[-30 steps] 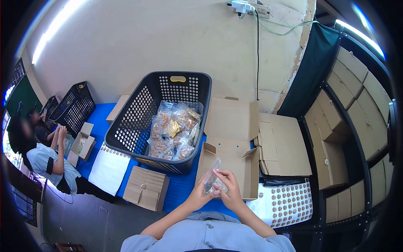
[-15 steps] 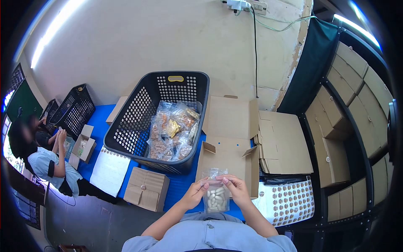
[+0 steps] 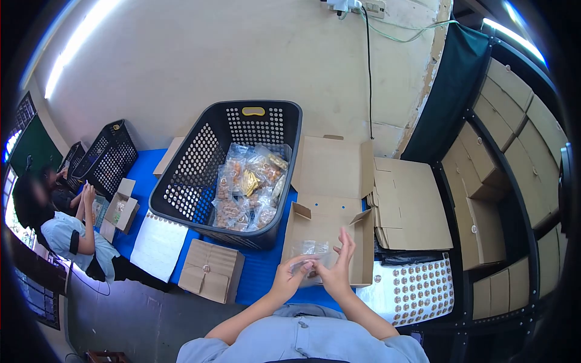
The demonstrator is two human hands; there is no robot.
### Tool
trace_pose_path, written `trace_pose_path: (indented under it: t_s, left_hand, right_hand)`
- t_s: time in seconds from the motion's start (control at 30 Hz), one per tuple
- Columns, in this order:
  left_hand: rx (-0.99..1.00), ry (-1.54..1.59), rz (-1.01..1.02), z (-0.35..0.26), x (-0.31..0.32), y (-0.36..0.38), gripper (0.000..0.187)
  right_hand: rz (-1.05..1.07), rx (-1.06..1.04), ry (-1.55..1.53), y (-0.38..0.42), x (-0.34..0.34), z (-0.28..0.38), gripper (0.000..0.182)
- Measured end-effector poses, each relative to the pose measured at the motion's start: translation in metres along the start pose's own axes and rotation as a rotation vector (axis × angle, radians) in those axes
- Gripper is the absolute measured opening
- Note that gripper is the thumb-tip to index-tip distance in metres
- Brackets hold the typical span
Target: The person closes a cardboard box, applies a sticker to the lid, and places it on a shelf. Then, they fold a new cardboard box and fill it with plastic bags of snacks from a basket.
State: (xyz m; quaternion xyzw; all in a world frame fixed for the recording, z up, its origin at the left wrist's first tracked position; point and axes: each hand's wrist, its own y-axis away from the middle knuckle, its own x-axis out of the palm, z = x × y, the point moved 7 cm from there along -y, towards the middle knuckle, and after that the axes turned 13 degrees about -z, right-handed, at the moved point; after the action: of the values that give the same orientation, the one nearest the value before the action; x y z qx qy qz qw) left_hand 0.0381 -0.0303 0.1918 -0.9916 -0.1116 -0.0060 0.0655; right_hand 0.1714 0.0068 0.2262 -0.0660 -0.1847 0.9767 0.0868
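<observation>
My left hand (image 3: 292,279) is closed on a small clear plastic bag (image 3: 311,247), tilted over the near part of an open cardboard box (image 3: 330,210). The bag's lower part and its contents are mostly hidden behind my hands. My right hand (image 3: 338,270) has its fingers stretched up and apart, while its thumb rests at the bag beside my left thumb. Beyond my hands, to the left, stands a black perforated basket (image 3: 177,181) with several filled clear bags (image 3: 248,181) inside.
A closed cardboard box (image 3: 209,271) sits at the left front on the blue table cover (image 3: 257,275). Flattened cartons (image 3: 411,199) are stacked right, above a sticker sheet (image 3: 422,290). Shelves of boxes (image 3: 484,230) rise far right. A co-worker (image 3: 78,236) works at the left.
The bag of white pieces has been raised and tilted away, so its contents no longer show clearly. My right fingers have let go and spread upward.
</observation>
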Motion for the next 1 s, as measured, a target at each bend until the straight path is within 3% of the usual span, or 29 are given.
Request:
trace_pose_path:
  t_s: [0.07,0.13,0.37,0.43,0.63,0.67,0.73,0.77,0.83,1.0]
  left_hand:
    - [-0.001,-0.037,0.026,0.008,-0.002,0.001,0.036]
    - [0.095,-0.075,-0.052,0.012,-0.009,0.0,0.035]
    - [0.019,0.175,0.131,-0.003,-0.015,0.006,0.049]
    - [-0.093,0.315,0.182,0.009,-0.011,0.008,0.046]
    - [-0.245,0.237,0.105,0.024,0.002,0.01,0.046]
    - [-0.246,0.238,0.106,0.026,0.004,0.01,0.046]
    - [-0.22,0.365,-0.03,0.029,-0.003,0.006,0.037]
    - [-0.218,0.367,-0.026,0.031,-0.004,0.004,0.037]
    - [-0.148,0.251,0.011,0.031,-0.005,0.0,0.03]
    - [-0.182,0.283,-0.019,0.03,-0.006,0.001,0.033]
  right_hand:
    - [-0.065,0.064,-0.072,-0.002,-0.006,-0.006,0.046]
    - [0.162,-0.057,0.075,0.003,0.004,-0.012,0.033]
    - [0.318,0.042,-0.021,0.001,0.005,-0.005,0.022]
    - [0.333,0.089,-0.132,0.002,0.008,-0.01,0.028]
    - [0.214,0.382,-0.533,-0.001,0.007,-0.035,0.042]
    - [0.213,0.383,-0.531,0.002,0.008,-0.032,0.042]
    - [0.296,0.431,-0.53,0.012,0.018,-0.017,0.059]
    - [0.293,0.428,-0.529,0.015,0.019,-0.019,0.059]
    - [0.34,0.491,-0.503,0.025,0.022,-0.025,0.076]
    - [0.38,0.533,-0.456,0.02,0.023,-0.014,0.074]
